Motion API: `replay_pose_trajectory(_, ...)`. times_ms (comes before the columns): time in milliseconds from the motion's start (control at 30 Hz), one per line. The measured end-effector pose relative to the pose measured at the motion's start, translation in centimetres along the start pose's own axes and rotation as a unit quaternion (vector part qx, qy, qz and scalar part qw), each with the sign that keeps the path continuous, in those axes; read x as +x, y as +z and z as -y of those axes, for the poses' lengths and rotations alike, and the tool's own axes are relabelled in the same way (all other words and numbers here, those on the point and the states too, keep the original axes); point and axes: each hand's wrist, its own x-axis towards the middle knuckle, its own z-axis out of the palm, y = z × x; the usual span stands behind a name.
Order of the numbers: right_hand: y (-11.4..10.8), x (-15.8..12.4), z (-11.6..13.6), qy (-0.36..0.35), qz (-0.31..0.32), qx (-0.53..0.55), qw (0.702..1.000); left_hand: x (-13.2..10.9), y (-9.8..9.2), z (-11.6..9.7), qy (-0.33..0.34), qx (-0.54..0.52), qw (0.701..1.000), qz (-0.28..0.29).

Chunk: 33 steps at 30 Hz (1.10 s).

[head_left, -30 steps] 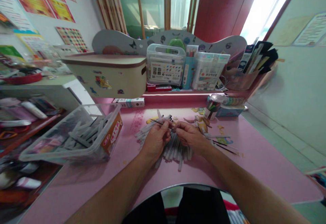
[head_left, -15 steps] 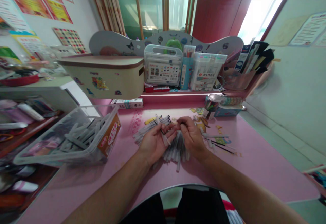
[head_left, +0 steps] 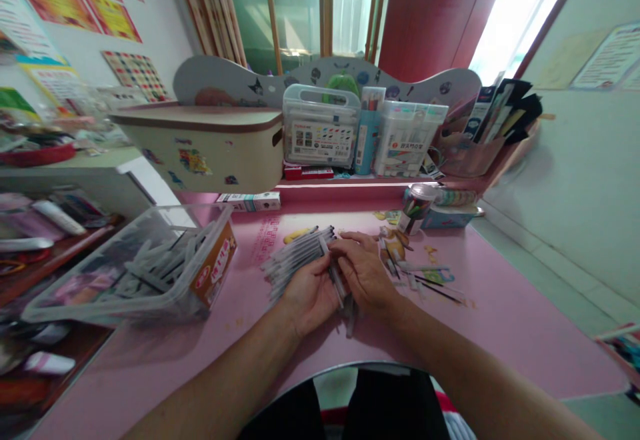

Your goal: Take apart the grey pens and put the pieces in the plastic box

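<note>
My left hand (head_left: 314, 293) is curled palm up around a slim whitish pen (head_left: 336, 279) that stands out at a slant between thumb and fingers. Pressed close beside it, my right hand (head_left: 364, 270) cups over thin pens, its fingers bent; the pale ends of some loose pens (head_left: 351, 320) show below it. Most of what lies under both palms is hidden. Left of my hands, a bundle of grey-white pens (head_left: 295, 259) with dark tips lies on the pink desk (head_left: 240, 347).
At the left stands a clear plastic box (head_left: 215, 267) with more pens inside. A few thin dark refills (head_left: 437, 288) lie to the right, near a jar of pens (head_left: 415, 208). Behind are a lidded bin (head_left: 210, 153) and marker cases (head_left: 321, 130) on a shelf.
My hands have come together lower over the loose pens. The left fingers, spread before, have closed around a pen, and my right hand has flattened over the pile. The bundle at left shows more.
</note>
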Motion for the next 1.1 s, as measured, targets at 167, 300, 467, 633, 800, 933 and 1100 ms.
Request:
replay_pose_trajectory(167,0.0,0.3,-0.6,-0.021,0.013,-0.002,1.000,0.3,-0.3,0.1,0.026,-0.021,0.999,0.006)
replay_pose_trajectory(300,-0.4,0.5,-0.6,-0.003,-0.023,0.002,1.000,0.3,-0.6,0.1,0.040,0.012,0.999,-0.007)
replay_pose_trajectory(467,-1.0,0.6,-0.9,0.034,-0.065,0.015,0.997,-0.2,-0.5,-0.5,0.020,0.059,0.998,-0.025)
replay_pose_trajectory(633,-0.9,0.6,-1.2,0.043,-0.055,0.018,0.997,-0.7,0.2,-1.0,-0.007,0.039,0.997,-0.065)
replay_pose_trajectory(800,-0.9,0.7,-1.2,0.045,-0.053,0.021,0.997,-1.0,0.7,-1.7,-0.002,0.054,0.992,-0.111)
replay_pose_trajectory(933,-0.9,0.7,-1.5,0.049,-0.056,0.030,0.997,-2.8,1.9,-2.8,0.036,0.091,0.993,-0.061)
replay_pose_trajectory(1100,-0.9,0.7,-1.6,0.045,-0.053,0.039,0.997,-6.6,3.6,-6.0,0.236,0.225,0.945,0.001)
